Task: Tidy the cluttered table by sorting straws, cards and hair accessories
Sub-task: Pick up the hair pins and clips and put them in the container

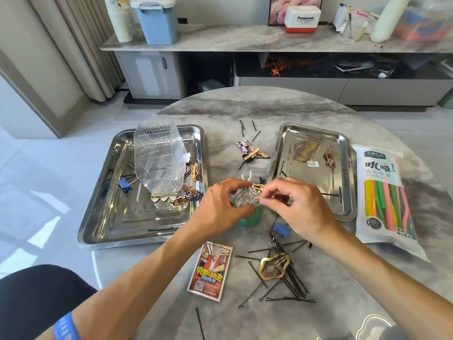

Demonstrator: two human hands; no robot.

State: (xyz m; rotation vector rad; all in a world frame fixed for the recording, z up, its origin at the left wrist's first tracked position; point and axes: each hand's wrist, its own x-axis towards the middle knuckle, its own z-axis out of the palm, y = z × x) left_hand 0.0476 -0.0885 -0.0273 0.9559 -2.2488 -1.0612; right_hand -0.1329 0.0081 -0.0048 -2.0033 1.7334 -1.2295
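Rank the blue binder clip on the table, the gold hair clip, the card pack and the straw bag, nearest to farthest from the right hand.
1. Blue binder clip, just under the right hand.
2. Gold hair clip, below it on the hairpins.
3. Card pack, lower left, and straw bag, right edge: too close to call.

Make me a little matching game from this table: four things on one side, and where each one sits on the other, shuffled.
Things:
1. clear ribbed organiser
2. pack of straws
3. pack of cards
4. gold cloud-shaped clip

Places:
A. on the pile of black hairpins
B. standing in the left tray
C. on the bare tabletop, near the front edge
D. right of the right tray

Pairs: 1-B, 2-D, 3-C, 4-A
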